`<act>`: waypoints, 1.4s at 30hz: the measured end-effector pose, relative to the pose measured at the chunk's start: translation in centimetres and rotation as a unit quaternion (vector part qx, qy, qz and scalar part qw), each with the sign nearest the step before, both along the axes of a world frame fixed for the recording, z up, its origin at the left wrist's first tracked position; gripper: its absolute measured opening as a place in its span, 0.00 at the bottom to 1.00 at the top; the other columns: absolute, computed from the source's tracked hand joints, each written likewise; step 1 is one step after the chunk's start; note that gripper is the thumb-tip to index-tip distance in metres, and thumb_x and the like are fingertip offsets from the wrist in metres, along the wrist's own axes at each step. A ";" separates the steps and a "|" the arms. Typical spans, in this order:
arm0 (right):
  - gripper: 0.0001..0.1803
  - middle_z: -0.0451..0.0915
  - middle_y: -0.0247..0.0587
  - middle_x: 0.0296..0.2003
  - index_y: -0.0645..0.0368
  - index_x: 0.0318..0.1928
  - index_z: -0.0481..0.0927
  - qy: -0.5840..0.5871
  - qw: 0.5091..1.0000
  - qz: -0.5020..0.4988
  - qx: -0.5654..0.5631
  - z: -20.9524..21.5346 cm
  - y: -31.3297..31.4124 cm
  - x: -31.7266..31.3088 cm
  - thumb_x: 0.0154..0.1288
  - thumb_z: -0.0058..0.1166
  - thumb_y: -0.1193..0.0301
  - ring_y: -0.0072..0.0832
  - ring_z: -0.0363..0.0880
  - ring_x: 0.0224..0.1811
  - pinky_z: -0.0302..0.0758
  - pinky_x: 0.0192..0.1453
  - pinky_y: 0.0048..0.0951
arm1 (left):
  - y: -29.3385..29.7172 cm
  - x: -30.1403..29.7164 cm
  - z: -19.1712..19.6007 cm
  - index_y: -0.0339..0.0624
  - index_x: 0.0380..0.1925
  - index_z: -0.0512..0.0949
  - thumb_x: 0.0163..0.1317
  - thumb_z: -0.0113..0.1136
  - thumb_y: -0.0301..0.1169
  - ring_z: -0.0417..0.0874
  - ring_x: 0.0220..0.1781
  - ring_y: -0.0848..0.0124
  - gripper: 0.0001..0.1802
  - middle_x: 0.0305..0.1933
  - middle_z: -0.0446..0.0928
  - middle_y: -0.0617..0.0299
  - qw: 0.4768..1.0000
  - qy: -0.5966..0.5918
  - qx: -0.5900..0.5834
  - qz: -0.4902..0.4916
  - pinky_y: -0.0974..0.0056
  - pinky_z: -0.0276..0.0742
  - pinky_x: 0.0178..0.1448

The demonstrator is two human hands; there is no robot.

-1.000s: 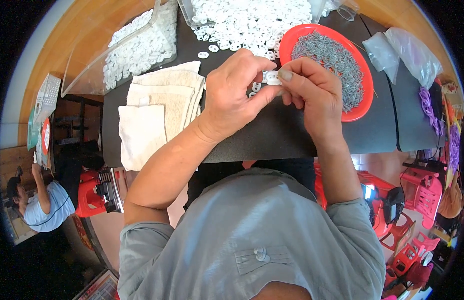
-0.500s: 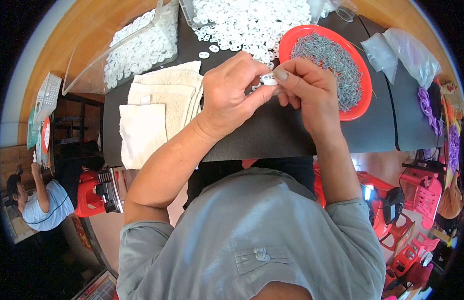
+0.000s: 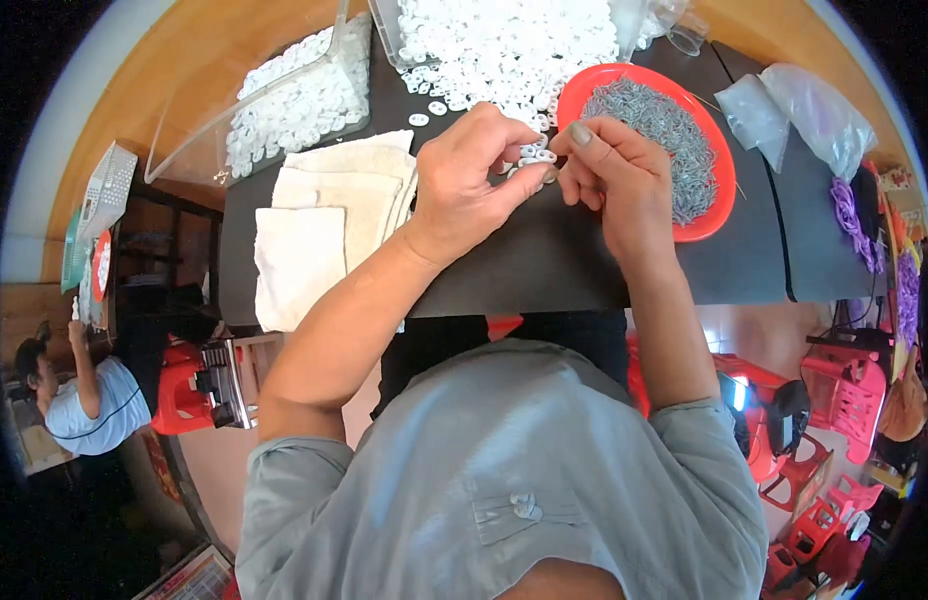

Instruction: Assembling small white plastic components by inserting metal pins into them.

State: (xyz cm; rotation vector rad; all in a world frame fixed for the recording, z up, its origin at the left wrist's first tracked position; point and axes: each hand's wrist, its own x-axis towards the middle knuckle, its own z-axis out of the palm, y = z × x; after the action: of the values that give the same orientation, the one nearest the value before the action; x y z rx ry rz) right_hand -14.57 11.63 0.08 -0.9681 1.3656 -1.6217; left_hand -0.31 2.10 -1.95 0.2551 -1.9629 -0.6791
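My left hand (image 3: 472,172) is closed, its thumb and fingers curled around a small white oval plastic piece (image 3: 534,157) with holes in it. Other similar white pieces lie just behind that spot, so the exact number in the fingers is unclear. Beside it, on the right, my right hand (image 3: 624,175) has thumb and fingertips pinched together, a little apart from the left. Whatever the pinch holds, if anything, is too small to make out. A red oval tray (image 3: 725,190) filled with small grey screws (image 3: 652,130) sits right behind my right hand.
White oval pieces (image 3: 504,50) heap up at the far middle, spilling from a clear bin. Another clear bin (image 3: 209,130) stands far left. Folded cream cloths (image 3: 299,255) lie left on the black table (image 3: 544,270). Plastic bags (image 3: 819,115) rest far right. Another person (image 3: 99,400) sits at left.
My right hand has drawn slightly away from the white piece in my left hand, opening a small gap between them. The view has shifted a little.
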 end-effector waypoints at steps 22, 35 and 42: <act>0.08 0.78 0.42 0.30 0.63 0.37 0.79 0.586 0.793 -0.110 -0.122 -2.4 9.9 0.7 0.56 0.62 0.79 0.33 0.79 0.33 0.75 0.38 0.27 | -0.8 0.5 0.6 0.36 0.24 0.76 0.50 0.67 0.20 0.72 0.22 0.77 0.07 0.21 0.73 0.62 0.998 0.021 0.038 0.053 0.71 0.68 0.27; 0.26 0.73 0.42 0.38 0.61 0.47 0.79 0.663 0.736 -0.009 -0.139 -6.0 9.7 2.3 0.43 0.68 0.69 0.42 0.74 0.44 0.69 0.43 0.40 | -0.6 0.4 0.7 0.36 0.23 0.76 0.50 0.66 0.19 0.72 0.21 0.76 0.07 0.21 0.73 0.62 0.998 0.022 0.032 0.049 0.71 0.67 0.26; 0.13 0.75 0.40 0.33 0.65 0.43 0.80 0.375 0.923 0.017 -0.079 -3.7 9.0 2.0 0.57 0.59 0.74 0.33 0.75 0.36 0.70 0.36 0.26 | -1.0 0.4 0.1 0.37 0.28 0.81 0.51 0.69 0.24 0.76 0.24 0.81 0.06 0.24 0.78 0.66 0.988 -0.051 0.137 -0.050 0.73 0.72 0.30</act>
State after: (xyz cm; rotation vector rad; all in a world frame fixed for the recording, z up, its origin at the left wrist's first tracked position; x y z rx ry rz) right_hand -12.61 20.59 -3.60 -1.8245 1.6973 -1.3926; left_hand 0.10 1.11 -1.89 0.3663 -1.9866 -1.0207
